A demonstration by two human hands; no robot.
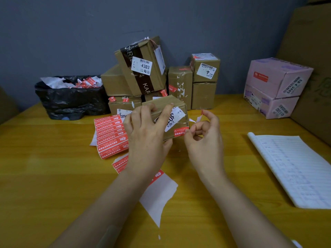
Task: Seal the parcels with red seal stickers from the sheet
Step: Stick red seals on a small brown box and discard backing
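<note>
The thumb and forefinger tips (pixel 190 134) of the right hand (pixel 204 138) pinch the free end of a red seal sticker (pixel 180 131), whose other end lies on the near corner of a small brown parcel (pixel 166 104). The other fingers of that hand curl loosely. A white scrap (pixel 198 119) stands by the raised ones, though whether they hold it cannot be told. The left hand (pixel 145 135) grips the parcel from its left side, fingers curled over the top, forefinger laid across its white barcode label (pixel 176 120), and holds it clear of the yellow table (pixel 53 167). The sticker is probably thin, limp and tacky, apt to fold onto itself, so it is best held by its very tip and smoothed over the edge. The parcel looks light and fairly stiff, a taped cardboard box, and a grip across its short sides seems safest. Just left of it the sheet (pixel 112 135) of red stickers, printed with white characters, lies on the table, with peeled white backing (pixel 159 194) nearer the person. More parcels (pixel 141 68), several bearing red stickers, are stacked behind
</note>
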